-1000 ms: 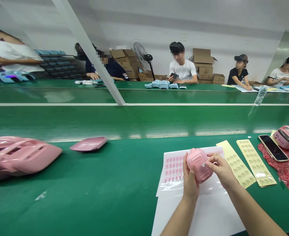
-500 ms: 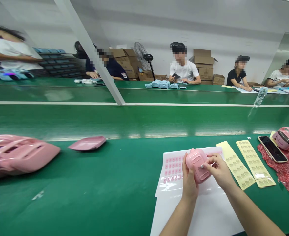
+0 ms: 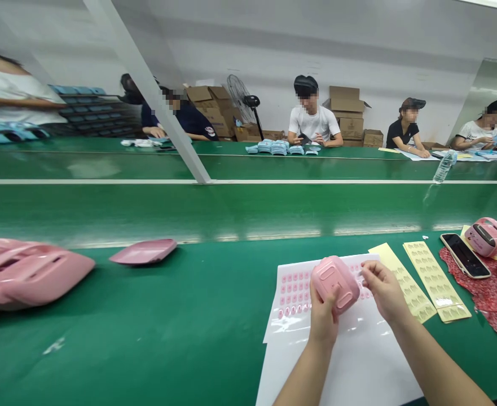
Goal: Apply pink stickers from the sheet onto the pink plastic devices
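My left hand (image 3: pixel 323 313) grips a small pink plastic casing (image 3: pixel 335 281) and holds it above a white sheet of pink stickers (image 3: pixel 293 287). My right hand (image 3: pixel 382 290) is just right of the casing, thumb and forefinger pinched together by its upper right edge; whatever is between them is too small to name. A plain white sheet (image 3: pixel 358 361) lies under both forearms on the green table.
Two yellow sticker strips (image 3: pixel 436 279) lie to the right, then a black phone (image 3: pixel 465 255), more pink casings (image 3: pixel 485 237) and a red cloth (image 3: pixel 491 293). A pink helmet shell (image 3: pixel 23 273) and a pink plate (image 3: pixel 143 251) rest at left. Several people work at the far table.
My right hand has drawn away from the casing's face to its upper right edge. My left hand has tilted the casing. The view has shifted slightly.
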Tool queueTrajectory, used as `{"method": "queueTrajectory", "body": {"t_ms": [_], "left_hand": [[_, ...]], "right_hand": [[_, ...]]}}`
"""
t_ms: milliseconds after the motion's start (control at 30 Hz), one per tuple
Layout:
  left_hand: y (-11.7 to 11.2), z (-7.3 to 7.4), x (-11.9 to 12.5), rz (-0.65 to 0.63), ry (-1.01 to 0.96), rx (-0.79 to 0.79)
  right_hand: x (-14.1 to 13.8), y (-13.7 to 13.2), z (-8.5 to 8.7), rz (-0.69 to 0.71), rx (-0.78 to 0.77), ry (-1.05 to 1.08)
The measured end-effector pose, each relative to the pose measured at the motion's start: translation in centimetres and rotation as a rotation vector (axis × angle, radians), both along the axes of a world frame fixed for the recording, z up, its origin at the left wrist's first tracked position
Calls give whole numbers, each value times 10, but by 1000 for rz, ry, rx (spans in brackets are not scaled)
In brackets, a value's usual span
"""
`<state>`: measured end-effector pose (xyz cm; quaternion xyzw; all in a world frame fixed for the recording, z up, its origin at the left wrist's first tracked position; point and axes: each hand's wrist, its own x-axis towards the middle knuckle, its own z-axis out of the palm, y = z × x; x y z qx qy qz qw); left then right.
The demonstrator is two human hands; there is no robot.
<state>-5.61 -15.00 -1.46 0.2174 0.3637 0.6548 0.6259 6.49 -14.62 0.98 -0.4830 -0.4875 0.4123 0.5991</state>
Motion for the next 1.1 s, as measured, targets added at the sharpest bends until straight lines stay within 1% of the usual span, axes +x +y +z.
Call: {"method": "queueTrajectory", "body": {"t_ms": [67, 100, 167, 200, 267, 333, 367, 433, 500, 533, 600, 667, 700, 767, 800, 833, 900, 967, 1033, 1067, 1100], "left_hand": [[3, 2, -4, 15, -112, -81], [5, 4, -7, 21, -182, -127], [9, 5, -13, 39, -317, -213], [11, 5, -16, 50, -373, -239], [14, 4, -20, 63, -457, -246], [17, 1, -23, 32, -512, -197], [18, -1, -24, -5, -534, -161], [19, -6, -25, -86, -566, -90], [17, -12, -24, -137, -564, -37], [16, -15, -24, -150, -543, -19], [12, -20, -20, -186, -465, 16], [7, -23, -14, -281, -364, 52], [4, -23, -10, -338, -310, 73], [-2, -20, -2, -428, -174, 107], [-4, -16, 2, -441, -85, 118], [-6, -11, 3, -428, 24, 127], [-9, 1, 0, -365, 298, 152], [-7, 15, -14, -313, 605, 201], [0, 26, -36, -280, 871, 240], [6, 29, -50, -224, 953, 225], [12, 30, -63, -135, 989, 165]], "right_hand": [[18, 8, -1, -122, 31, 16], [27, 12, -3, -199, 58, -29], [45, 22, -10, -317, 100, -200], [52, 27, -15, -328, 109, -306], [60, 36, -26, -245, 118, -492], [61, 43, -35, -129, 130, -579], [59, 46, -38, -97, 131, -588], [53, 48, -40, -99, 107, -569], [44, 44, -37, -117, 67, -542], [39, 39, -35, -93, 38, -505], [27, 27, -30, 22, -29, -382], [18, 15, -25, 114, -82, -261], [16, 10, -23, 122, -97, -224], [19, 3, -16, 59, -96, -214], [24, 2, -11, 15, -91, -224], [32, 2, -6, -34, -87, -245], [52, 7, 7, -162, -57, -367], [75, 16, 19, -314, 10, -621], [94, 29, 25, -438, 48, -926], [101, 36, 25, -478, 41, -1059], [107, 43, 23, -501, 22, -1165]]}}
